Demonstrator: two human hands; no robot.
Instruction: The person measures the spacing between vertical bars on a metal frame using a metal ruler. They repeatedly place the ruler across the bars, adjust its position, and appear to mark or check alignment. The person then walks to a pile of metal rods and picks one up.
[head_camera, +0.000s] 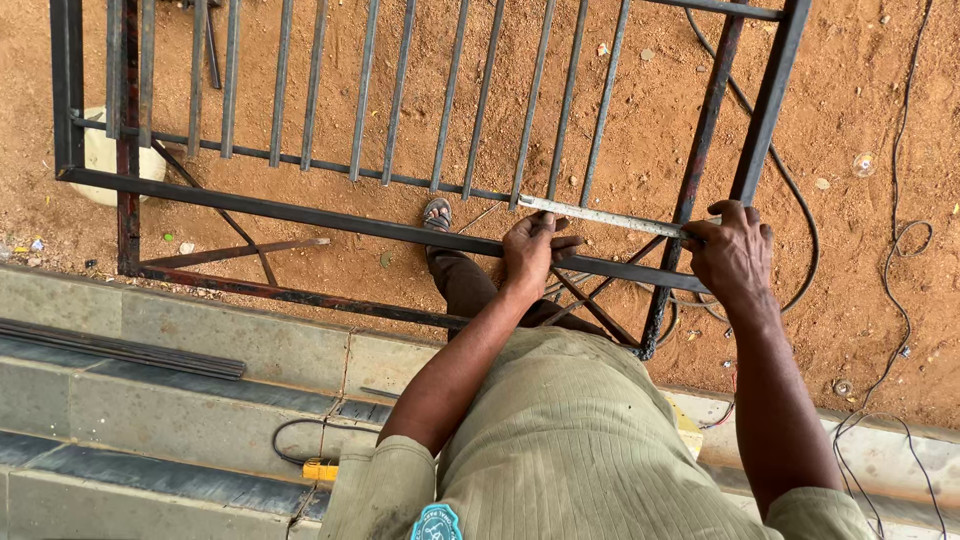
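The person stands over a black metal gate frame (300, 215) that lies flat above the sandy ground (860, 250), its row of thin upright bars (440, 90) running away from the body. A flat grey metal strip (600, 216) rests across the frame's near rail, close to the right corner where a side post (765, 100) meets it.

The left hand (533, 255) presses down on the left end of the strip and the rail beneath it, fingers curled over the rail's edge, thumb spread to the right. The right hand (735, 255) grips the right end of the strip at the post, fingers clenched around it and the knuckles turned up. The strip spans the gap between the two hands and touches both.

Below the rail, thinner rods (600, 295) cross diagonally under the frame. A sandalled foot (437, 214) shows on the sand between the bars, just beyond the rail. A pale round tub (100, 155) sits under the far left corner of the frame; what it holds cannot be seen. Black cables (900, 300) loop over the sand on the right. Grey stone steps (200, 400) run along the bottom, with a bundle of dark rods (120, 350) lying on the upper step at the left and a small yellow object (320, 470) near a cable lower down.
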